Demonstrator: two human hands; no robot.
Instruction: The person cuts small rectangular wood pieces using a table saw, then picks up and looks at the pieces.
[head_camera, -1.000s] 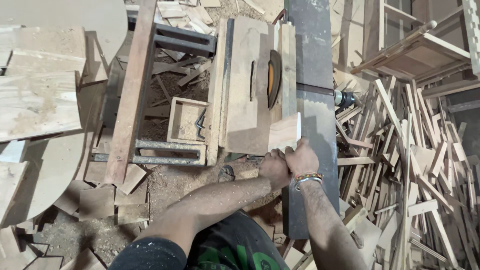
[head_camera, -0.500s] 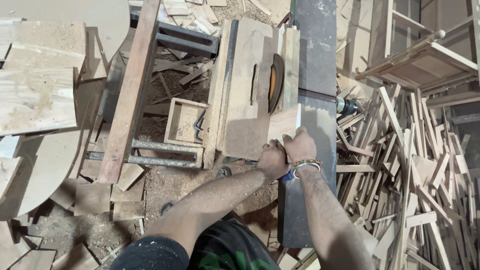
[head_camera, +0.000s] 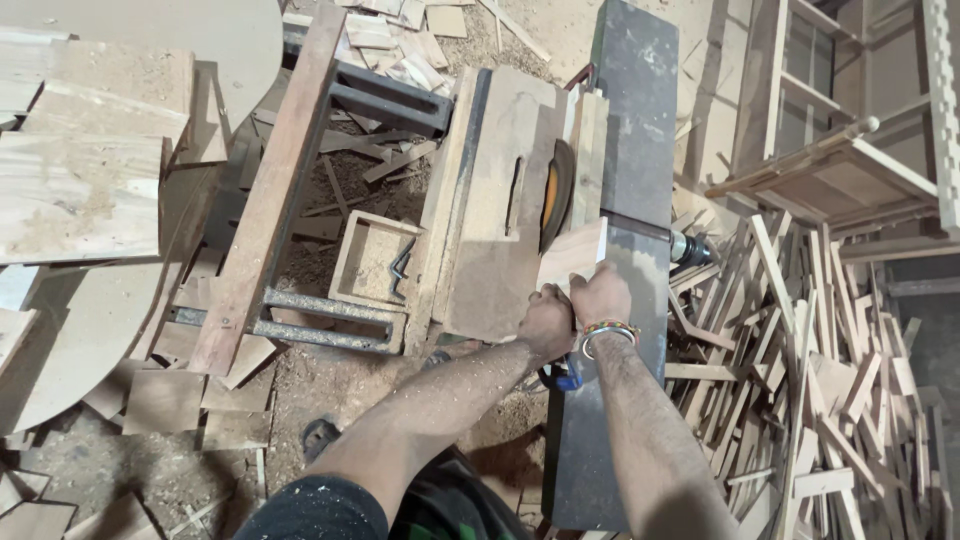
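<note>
Plainly the biggest hazard is the table saw (head_camera: 500, 210) itself: its wooden top carries an exposed circular blade (head_camera: 556, 208) with an orange face, standing upright in its slot with no guard visible. A small wooden block (head_camera: 573, 256) sits just near of that blade, touching or almost touching it, and both hands are right behind the block. With a piece this short, I judge that a kick or a slip could carry the fingers toward the teeth, since nothing stands between hands and blade except the block itself.

To the right, the long grey metal bed (head_camera: 630, 150) runs from near to far alongside the saw top; the block rests partly against its edge, and a tilt there could make the piece bind. Further right, a heap of thin offcut strips (head_camera: 820, 380) covers the floor, and sawdust and scraps (head_camera: 330, 380) lie to the left and near, which could make for poor footing.

Both forearms reach forward, dusted with sawdust. The left hand (head_camera: 546, 322) is curled with fingers pressed together against the block's near left corner. The right hand (head_camera: 600, 296), with a beaded bracelet (head_camera: 608, 330) on the wrist, is folded over the block's near edge, fingers bunched tight and knuckles up.
</note>
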